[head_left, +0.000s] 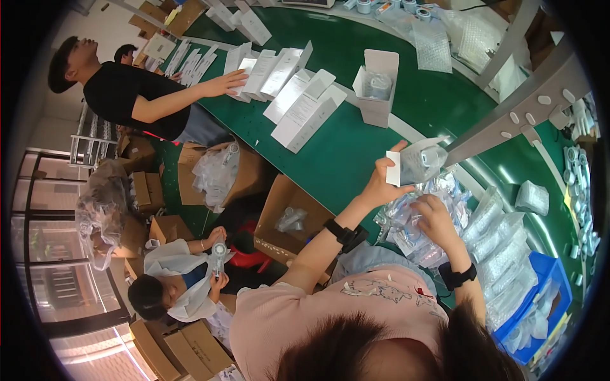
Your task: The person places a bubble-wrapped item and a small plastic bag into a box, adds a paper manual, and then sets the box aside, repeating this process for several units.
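My left hand (380, 185) is closed round an open white carton (393, 169), tilted on its side. Inside its mouth sits a clear-wrapped item (431, 159) with a pale round part; its exact kind is hard to make out. To the right and lower, my right hand (438, 219) is held over a heap of clear plastic packets (400, 219), its fingers bent and apart, with nothing visible in them. Beyond my left hand an upright carton (379, 113) stands with its lid raised and a bubble-wrapped item (377, 86) in it.
Several white cartons (308, 114) lie along the green table (337, 152), where a co-worker's hand (229, 82) rests on some. A metal post (508, 117) rises at the right, near bubble-wrapped parcels (502, 254) and a blue bin (562, 298). A seated person holds a white device (219, 257).
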